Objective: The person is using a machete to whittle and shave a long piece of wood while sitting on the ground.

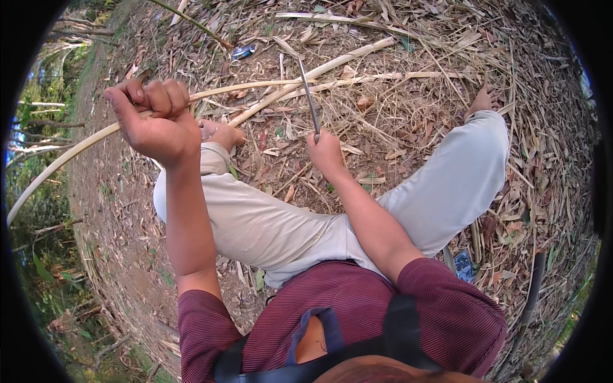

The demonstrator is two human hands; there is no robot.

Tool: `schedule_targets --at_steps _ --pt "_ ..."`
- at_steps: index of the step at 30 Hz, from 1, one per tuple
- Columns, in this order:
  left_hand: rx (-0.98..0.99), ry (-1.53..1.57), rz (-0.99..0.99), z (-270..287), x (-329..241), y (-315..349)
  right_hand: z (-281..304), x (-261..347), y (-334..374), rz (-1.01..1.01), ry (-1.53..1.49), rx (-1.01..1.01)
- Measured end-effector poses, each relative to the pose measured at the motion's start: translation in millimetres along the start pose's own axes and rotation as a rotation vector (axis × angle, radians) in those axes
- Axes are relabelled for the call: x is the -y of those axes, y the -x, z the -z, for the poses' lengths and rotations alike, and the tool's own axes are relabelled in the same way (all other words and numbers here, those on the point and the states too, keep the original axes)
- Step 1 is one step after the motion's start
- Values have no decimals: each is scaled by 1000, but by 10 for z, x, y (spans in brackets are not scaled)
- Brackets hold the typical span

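My left hand (pixel 159 127) is raised at the left with its fingers wrapped round a long pale cane strip (pixel 70 154). The strip bows down to the left edge and runs rightward out of the fist. Low between my knees, my right hand (pixel 327 155) is closed round the end of a knife; its handle is mostly hidden in the fist. The narrow metal knife blade (pixel 310 102) points away from me and crosses the strip near the middle. Whether blade and strip touch, I cannot tell. A thicker pale pole (pixel 348 59) lies on the ground, reaching toward my left foot (pixel 223 133).
Dry leaves and thin shavings (pixel 383 121) cover the ground. A small blue wrapper (pixel 243 52) lies far left of centre, another blue packet (pixel 465 265) by my right thigh. A dark stick (pixel 531 293) is at the right. My right foot (pixel 483 102) rests among the litter.
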State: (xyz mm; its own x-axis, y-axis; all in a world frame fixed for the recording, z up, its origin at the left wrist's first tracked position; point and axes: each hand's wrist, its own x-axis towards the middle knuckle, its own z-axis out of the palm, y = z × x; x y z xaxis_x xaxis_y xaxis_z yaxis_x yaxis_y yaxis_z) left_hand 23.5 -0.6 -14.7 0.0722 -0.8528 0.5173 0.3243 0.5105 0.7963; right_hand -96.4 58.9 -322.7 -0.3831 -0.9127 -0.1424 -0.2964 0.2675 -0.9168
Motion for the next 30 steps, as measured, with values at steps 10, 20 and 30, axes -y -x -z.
schedule_targets --at_steps 10,20,30 --pt "289 216 -2 488 -334 -12 276 391 41 110 -85 14" --pt "316 134 126 345 -175 84 301 462 212 201 -78 1" --pt "573 177 183 288 -155 113 413 388 371 -82 -143 107"
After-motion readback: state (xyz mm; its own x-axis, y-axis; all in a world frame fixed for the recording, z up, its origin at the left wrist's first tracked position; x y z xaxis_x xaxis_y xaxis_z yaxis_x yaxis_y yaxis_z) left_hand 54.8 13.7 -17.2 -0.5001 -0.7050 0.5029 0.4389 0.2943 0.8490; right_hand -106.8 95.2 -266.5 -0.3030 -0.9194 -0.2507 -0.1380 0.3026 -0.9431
